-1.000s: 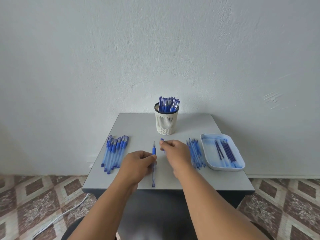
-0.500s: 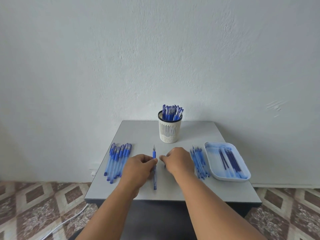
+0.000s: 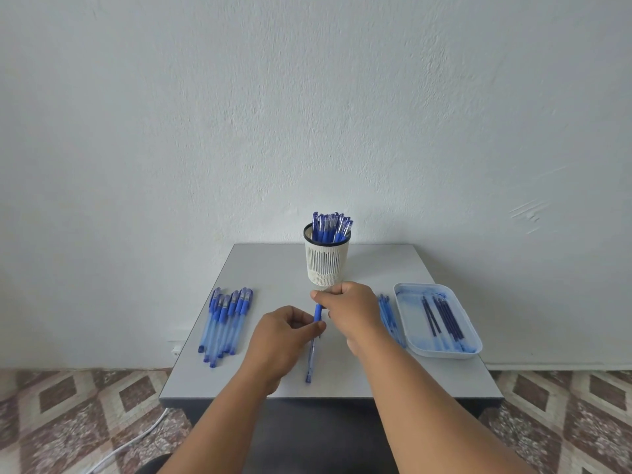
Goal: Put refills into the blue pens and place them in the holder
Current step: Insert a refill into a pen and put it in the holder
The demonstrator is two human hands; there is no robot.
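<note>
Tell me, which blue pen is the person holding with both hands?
The pen in the middle of the table: left hand and right hand both pinch it. The others lie in rows or stand in the holder.

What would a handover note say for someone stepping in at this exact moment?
Left hand pinches the blue pen at its grip.
Right hand grips the pen's front end, apparently fitting the cap; the tip is hidden.
Holder at table rear already holds a batch of finished pens.
Pens lie in a row on the left; more pieces beside the tray; refills in the tray.
Left: finish this pen, drop it in the holder, then do the rest.
</note>
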